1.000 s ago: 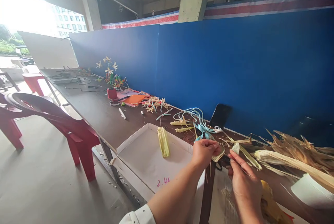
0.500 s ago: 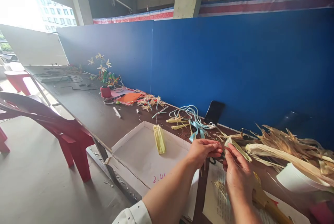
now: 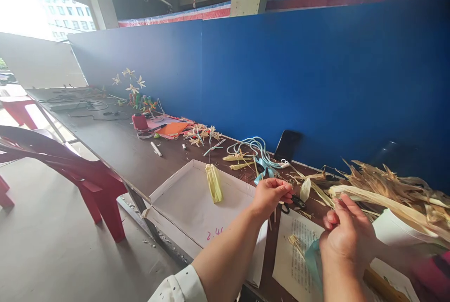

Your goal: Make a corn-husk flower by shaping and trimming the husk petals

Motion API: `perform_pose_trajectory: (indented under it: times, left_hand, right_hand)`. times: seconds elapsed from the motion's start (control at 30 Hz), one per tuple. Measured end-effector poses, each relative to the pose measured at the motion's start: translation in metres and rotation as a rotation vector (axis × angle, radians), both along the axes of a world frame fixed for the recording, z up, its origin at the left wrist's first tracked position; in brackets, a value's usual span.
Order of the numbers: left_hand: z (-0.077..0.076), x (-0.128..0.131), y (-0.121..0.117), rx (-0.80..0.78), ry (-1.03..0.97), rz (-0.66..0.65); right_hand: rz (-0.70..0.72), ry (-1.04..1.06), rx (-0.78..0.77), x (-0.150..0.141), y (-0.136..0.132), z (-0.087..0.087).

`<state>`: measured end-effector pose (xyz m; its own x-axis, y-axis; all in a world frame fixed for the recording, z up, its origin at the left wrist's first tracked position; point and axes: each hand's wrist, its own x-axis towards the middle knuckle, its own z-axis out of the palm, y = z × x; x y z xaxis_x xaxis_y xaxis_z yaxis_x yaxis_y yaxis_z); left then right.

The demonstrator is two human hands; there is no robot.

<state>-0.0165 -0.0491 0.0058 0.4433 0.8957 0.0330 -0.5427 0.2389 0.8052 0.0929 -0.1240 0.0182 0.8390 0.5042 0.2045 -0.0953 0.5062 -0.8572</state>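
My left hand [image 3: 276, 195] is closed in a pinch above the right edge of the white box lid [image 3: 168, 184], close to black-handled scissors [image 3: 298, 202]. What its fingertips hold is too small to make out. To the right, my right hand [image 3: 346, 229] is also pinched, with the fingertips in front of a long pale corn husk [image 3: 379, 201]. I cannot tell what is between them. A tied bundle of yellow-green husk [image 3: 214, 184] lies in the lid. Under my right hand are a printed sheet [image 3: 290, 250] and a light blue ribbon [image 3: 312, 260].
Dry husks [image 3: 390, 180] lie by a white tub [image 3: 393, 229] at right. A blurred forearm with a pink sleeve [image 3: 431, 276] reaches in there. Along the blue partition [image 3: 316, 81] are a phone [image 3: 288, 145], blue cord [image 3: 258, 145] and husk flowers [image 3: 200, 134]. A red chair [image 3: 87, 175] stands left.
My hands were close together and are now apart; the right one has moved right and slightly down. The pink-sleeved arm has come further in from the right. The view has shifted slightly.
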Motion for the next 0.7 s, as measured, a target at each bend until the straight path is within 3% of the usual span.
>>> perform_pose_trajectory:
  times: [0.13, 0.43, 0.57, 0.7]
  left_hand:
    - [0.001, -0.001, -0.003, 0.036, 0.005, -0.050]
    - [0.009, -0.008, -0.012, 0.067, 0.011, -0.241]
    - [0.014, -0.016, -0.013, 0.094, -0.029, -0.230]
    - [0.017, -0.019, -0.010, 0.142, -0.003, -0.109]
  right_hand:
    - [-0.033, 0.058, 0.090, 0.001, -0.005, 0.007]
    - [-0.009, 0.060, 0.119, 0.000, -0.009, 0.011]
    - [-0.047, 0.048, 0.120, -0.003, -0.009, 0.012]
    - [-0.103, 0.057, 0.100, -0.006, -0.009, 0.012]
